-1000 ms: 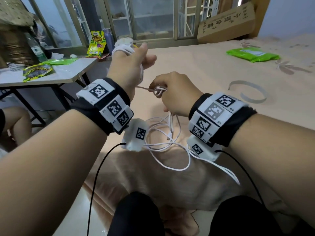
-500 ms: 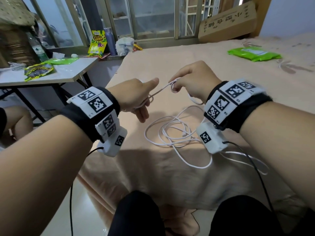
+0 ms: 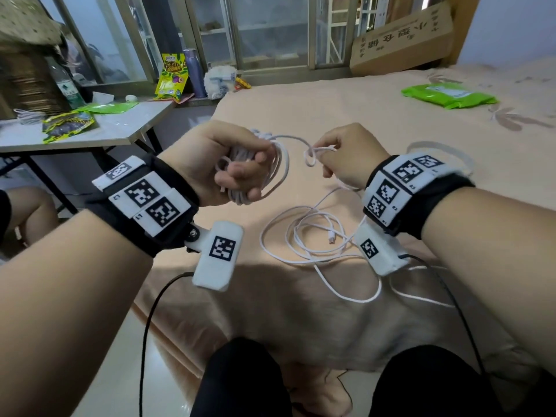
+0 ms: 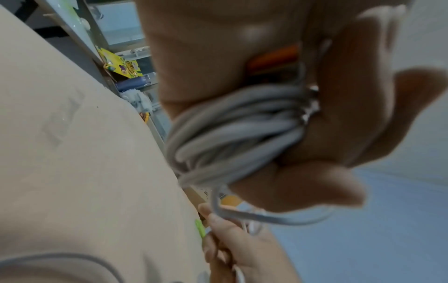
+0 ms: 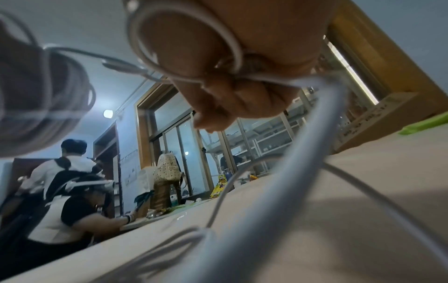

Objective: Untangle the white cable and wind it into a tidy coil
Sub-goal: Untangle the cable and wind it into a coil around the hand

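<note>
My left hand (image 3: 231, 167) grips a bundle of wound white cable (image 3: 270, 173) above the bed; the left wrist view shows the several turns of that coil (image 4: 232, 130) lying across its fingers. A short strand runs from the coil to my right hand (image 3: 340, 158), which pinches a small loop of the cable (image 3: 313, 156) between thumb and fingers. In the right wrist view the cable (image 5: 184, 63) loops round the right hand's fingers. The loose remainder of the cable (image 3: 313, 236) lies in tangled loops on the bed, its small connector (image 3: 332, 239) among them.
The bed sheet (image 3: 391, 121) is peach coloured, with a green packet (image 3: 445, 96) at the far right. A grey table (image 3: 90, 127) with snack bags stands to the left. A cardboard box (image 3: 403, 40) leans by the window. Other people sit behind the table (image 5: 72, 201).
My left hand has turned palm up and now shows the wound coil. My right hand has dropped slightly and still pinches the cable loop; the strand between the hands is longer.
</note>
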{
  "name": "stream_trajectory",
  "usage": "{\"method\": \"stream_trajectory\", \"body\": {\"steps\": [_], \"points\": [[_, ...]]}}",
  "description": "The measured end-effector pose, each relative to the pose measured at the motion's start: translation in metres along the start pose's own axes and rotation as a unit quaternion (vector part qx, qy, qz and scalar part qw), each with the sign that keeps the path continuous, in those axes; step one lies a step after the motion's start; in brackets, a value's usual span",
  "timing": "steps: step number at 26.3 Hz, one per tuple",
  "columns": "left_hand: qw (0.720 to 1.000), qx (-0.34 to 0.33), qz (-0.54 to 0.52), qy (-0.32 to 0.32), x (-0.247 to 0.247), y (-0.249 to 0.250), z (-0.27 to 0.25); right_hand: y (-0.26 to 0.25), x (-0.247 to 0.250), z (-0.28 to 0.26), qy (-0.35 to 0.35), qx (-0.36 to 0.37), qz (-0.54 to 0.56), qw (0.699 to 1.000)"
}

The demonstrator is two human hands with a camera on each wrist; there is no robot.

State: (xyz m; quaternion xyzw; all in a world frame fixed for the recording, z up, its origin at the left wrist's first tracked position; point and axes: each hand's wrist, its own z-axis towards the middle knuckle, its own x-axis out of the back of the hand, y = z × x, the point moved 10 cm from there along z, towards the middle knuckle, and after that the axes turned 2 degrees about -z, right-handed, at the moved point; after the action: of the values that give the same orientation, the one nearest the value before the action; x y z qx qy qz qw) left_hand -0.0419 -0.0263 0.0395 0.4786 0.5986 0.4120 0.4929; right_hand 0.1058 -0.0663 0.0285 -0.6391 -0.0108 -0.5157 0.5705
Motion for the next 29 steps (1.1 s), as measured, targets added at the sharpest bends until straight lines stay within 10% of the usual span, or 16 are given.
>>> {"method": "stream_trajectory", "body": {"steps": [9,19,29], "points": [[0.971,0.057,-0.006,0.233,0.043,-0.030,0.005,-0.054,-0.006,-0.014,-0.008,0.098,0.041,0.994],[0.971,0.042,0.023,0.233,0.038,-0.031,0.007,-0.056,-0.036,-0.025,-0.098,0.132,-0.013,0.986],[0.956,0.082,0.131,0.248,0.049,-0.039,-0.001,-0.067,-0.009,-0.019,-0.014,0.213,0.007,0.977]]}}
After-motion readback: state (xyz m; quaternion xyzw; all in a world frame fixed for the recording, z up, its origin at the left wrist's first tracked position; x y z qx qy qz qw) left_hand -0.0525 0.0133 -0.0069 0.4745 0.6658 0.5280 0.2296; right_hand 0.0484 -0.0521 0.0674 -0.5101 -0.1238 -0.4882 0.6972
